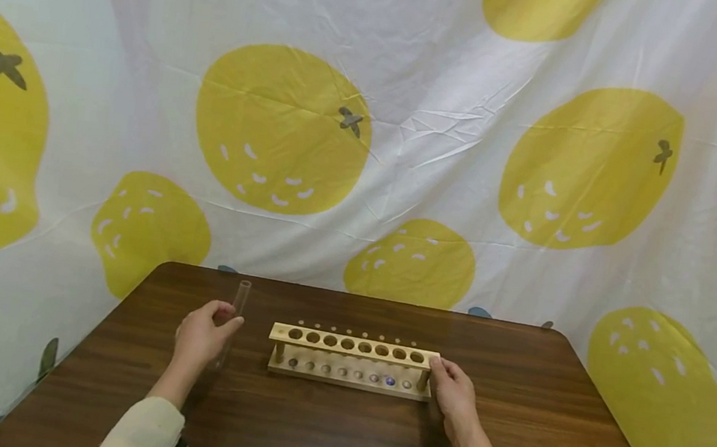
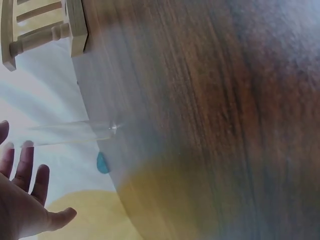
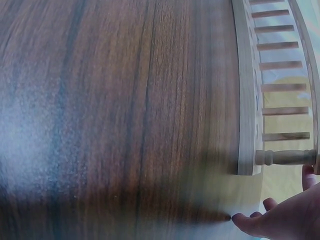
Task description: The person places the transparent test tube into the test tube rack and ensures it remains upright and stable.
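Note:
My left hand (image 1: 201, 333) pinches a clear glass test tube (image 1: 243, 297) near its upper part, left of the rack. The tube stands nearly upright, its rounded lower end close over the table in the left wrist view, where the tube (image 2: 75, 132) looks empty. A wooden test tube rack (image 1: 352, 346) rests on the table, with a row of holes in its top board and pegs behind. At the rack's right end my right hand (image 1: 455, 393) grips the end of the top board. In the right wrist view, the other fingers of that hand (image 3: 285, 212) are beside the rack's end.
A dark wood-grain table (image 1: 317, 437) lies under both hands. Behind it hangs a white cloth (image 1: 409, 147) printed with yellow lemons. One hollow in the rack's lower board (image 1: 347, 384) shows a blue-purple spot.

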### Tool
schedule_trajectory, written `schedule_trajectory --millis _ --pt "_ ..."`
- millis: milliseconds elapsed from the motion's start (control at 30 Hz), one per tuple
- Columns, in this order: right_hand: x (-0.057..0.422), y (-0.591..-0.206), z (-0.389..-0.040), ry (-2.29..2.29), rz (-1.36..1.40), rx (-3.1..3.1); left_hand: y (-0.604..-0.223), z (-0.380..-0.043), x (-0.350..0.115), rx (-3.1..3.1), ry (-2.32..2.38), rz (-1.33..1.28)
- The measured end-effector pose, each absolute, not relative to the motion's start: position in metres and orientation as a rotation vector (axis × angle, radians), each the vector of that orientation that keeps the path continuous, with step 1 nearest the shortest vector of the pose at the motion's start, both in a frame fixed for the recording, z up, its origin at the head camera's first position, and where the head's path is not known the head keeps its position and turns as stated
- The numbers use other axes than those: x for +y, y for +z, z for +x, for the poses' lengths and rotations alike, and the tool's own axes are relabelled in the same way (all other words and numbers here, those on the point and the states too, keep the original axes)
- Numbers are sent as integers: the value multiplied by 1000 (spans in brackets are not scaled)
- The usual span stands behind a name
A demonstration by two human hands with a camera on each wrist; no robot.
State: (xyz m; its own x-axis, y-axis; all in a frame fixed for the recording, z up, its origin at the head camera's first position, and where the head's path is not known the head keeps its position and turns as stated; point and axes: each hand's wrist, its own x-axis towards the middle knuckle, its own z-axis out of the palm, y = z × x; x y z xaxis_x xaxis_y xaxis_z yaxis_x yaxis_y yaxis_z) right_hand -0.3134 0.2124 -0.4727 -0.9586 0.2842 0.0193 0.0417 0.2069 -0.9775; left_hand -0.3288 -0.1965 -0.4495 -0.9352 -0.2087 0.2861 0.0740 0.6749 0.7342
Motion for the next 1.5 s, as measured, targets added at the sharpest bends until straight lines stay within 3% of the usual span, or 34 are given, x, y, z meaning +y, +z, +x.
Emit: schedule_trajectory --millis 1500 --pt "213 -471 -312 1812 -319 -2347 -381 -347 -143 -2238 -1370 -89"
